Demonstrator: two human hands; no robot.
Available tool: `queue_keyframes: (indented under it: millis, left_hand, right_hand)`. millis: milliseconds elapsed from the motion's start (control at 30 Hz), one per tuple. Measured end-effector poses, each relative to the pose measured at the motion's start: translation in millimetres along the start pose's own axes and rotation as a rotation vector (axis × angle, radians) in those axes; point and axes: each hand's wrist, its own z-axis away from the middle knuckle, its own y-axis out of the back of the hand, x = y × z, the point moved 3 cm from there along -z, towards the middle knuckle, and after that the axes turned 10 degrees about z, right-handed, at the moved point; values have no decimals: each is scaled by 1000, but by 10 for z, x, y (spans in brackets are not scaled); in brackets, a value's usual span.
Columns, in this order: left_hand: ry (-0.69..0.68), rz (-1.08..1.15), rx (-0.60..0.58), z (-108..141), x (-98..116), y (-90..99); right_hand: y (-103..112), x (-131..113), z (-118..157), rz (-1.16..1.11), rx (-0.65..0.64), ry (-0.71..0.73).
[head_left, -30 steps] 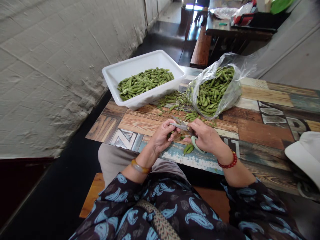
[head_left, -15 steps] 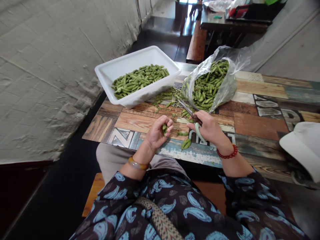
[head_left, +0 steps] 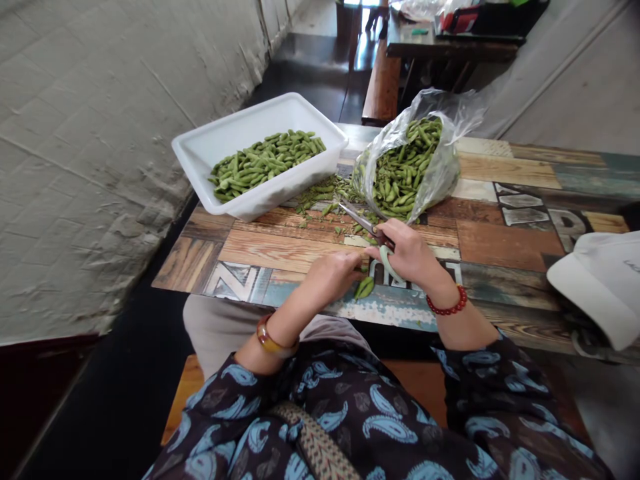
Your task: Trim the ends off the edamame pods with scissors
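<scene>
My left hand is closed and turned palm down over the table, its fingertips close to my right thumb. Green edamame pods showed in that fist a moment ago; now the back of the hand hides them. A loose edamame pod lies just beside its fingers. My right hand grips scissors with a pale green handle, the blades pointing away to the upper left over plant scraps. Beyond the hands stand a white plastic tub of edamame pods and a clear plastic bag full of edamame pods.
The wood-patterned table runs out to the right. At its right edge is a white cap. A pale wall rises on the left. A bench and another table are farther back.
My left hand has turned from palm up to palm down and moved right, close to my right hand. The right hand keeps hold of the scissors. The view has shifted slightly.
</scene>
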Motion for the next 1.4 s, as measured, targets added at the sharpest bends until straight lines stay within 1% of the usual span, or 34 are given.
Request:
queue_keyframes:
  millis: [100,167,200,267,367,467,567,700,867,1000,1167,1300,1400]
  left_hand:
    - [-3,-39,26,-6,10,43]
    - [-10,3,49,-8,19,109]
    - [0,64,63,-7,16,145]
    - [50,254,97,-2,-14,210]
    - [135,528,144,2,-84,260]
    - [148,677,155,-8,-126,267]
    - [142,748,174,-11,-138,262]
    - [122,706,187,3,-126,246]
    - [83,619,180,16,-135,224]
    - [72,633,200,11,-193,219]
    - [67,601,200,11,-232,218]
    - [58,553,178,15,-217,217]
    - [52,539,188,17,-203,211]
  right_hand:
    - [9,-8,-1,1,14,13]
    - [17,-16,-4,-7,29,13]
    - [21,-21,-5,-13,35,12]
    - [26,-29,-8,-18,41,12]
    - [16,-36,-5,-11,7,21]
    - [-17,-36,7,-8,-73,30]
    - [-48,-40,21,17,-140,30]
    - [-73,-61,34,51,-198,53]
    - [-77,-90,36,53,-229,86]
    - [-67,-116,33,59,-254,96]
    - [-58,-129,37,52,-258,99]
    - [-64,-121,44,36,-260,116]
    - [-71,-115,44,50,-256,125]
